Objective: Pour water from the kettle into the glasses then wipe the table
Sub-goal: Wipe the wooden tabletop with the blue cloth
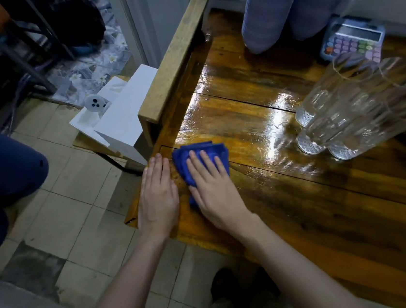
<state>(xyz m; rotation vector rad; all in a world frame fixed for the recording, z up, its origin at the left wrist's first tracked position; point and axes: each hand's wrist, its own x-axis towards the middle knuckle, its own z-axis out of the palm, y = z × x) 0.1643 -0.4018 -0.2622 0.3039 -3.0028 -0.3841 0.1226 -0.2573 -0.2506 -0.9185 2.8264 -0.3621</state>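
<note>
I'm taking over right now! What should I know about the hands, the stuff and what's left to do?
Right hand: flat, palm down, pressing the blue cloth onto the table near its left edge.
Left hand: flat on the table beside the cloth, holding nothing.
Glasses: clustered at the right, well away from the cloth. Whether they hold water is hard to tell.
Kettle: not in view.
Done: wiping is under way.
Left: the wood beyond the cloth shines, perhaps wet; wipe toward the glasses without knocking them.
</note>
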